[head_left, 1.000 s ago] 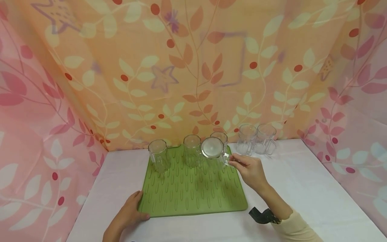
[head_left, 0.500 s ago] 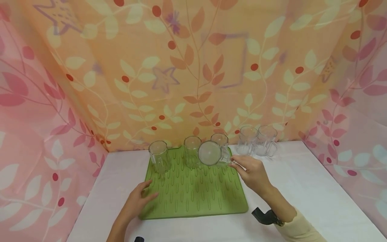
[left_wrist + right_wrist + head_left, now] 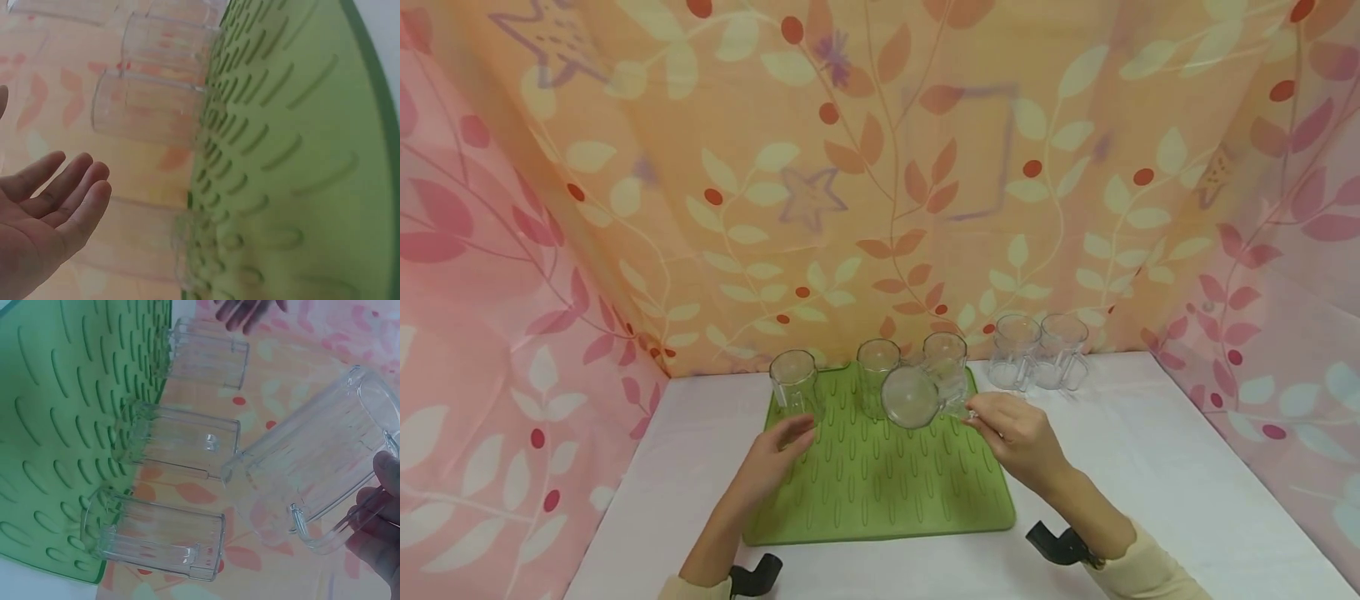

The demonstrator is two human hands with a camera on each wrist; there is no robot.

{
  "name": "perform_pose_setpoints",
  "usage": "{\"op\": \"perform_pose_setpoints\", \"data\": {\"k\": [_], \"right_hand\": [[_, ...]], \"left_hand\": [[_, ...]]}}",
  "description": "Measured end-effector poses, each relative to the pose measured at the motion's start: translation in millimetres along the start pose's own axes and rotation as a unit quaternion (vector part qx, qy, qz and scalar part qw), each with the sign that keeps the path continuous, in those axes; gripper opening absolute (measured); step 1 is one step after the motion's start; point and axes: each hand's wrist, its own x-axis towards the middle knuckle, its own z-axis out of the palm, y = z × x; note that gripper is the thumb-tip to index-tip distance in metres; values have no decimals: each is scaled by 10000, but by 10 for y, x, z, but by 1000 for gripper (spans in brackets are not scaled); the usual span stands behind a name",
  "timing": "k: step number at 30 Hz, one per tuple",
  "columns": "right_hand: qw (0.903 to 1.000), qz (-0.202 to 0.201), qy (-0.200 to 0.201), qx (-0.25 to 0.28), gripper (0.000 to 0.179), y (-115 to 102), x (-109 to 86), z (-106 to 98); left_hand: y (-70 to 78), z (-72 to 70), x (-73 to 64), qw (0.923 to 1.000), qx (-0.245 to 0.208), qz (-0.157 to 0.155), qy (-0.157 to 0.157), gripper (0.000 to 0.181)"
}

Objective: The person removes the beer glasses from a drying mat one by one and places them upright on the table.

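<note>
My right hand [image 3: 1018,435] pinches the handle of a clear glass mug [image 3: 910,397], held tilted above the green ribbed mat [image 3: 910,492]. In the right wrist view, thumb and fingers close on the handle of this mug [image 3: 306,462]. My left hand [image 3: 775,454] hovers over the mat's left side, fingers loosely bent and holding nothing; the left wrist view shows the same hand [image 3: 53,212] with its palm bare. Three like mugs stand along the mat's back: a left one [image 3: 794,375], a middle one [image 3: 874,367] and a right one [image 3: 946,354], partly overlapped by the held mug.
Two more clear mugs, one [image 3: 1017,346] beside the other [image 3: 1063,346], stand on the white tablecloth [image 3: 1150,467] right of the mat. A leaf-patterned orange curtain [image 3: 745,250] rises behind, with pink ones at the sides.
My left hand has lifted from the mat's left edge and moved up and right toward the left mug. The held mug has tilted further and shifted slightly left and down.
</note>
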Motion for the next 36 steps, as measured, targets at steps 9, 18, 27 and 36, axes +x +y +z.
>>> {"op": "perform_pose_setpoints", "data": {"k": [9,18,27,36], "right_hand": [[9976,-633,285,-76,32,-43,4,61],[9936,-1057,316,-245,30,-69,-40,126],[9862,-1540,415,-440,27,-93,-73,170],[9848,-1647,393,-382,27,-126,-111,209]], "left_hand": [[241,155,172,9989,21,309,-357,52],[393,222,367,9868,-364,405,-1524,58],[550,281,528,9650,-1196,123,-2332,65],[593,379,634,9317,-1916,-284,-3073,74]]}}
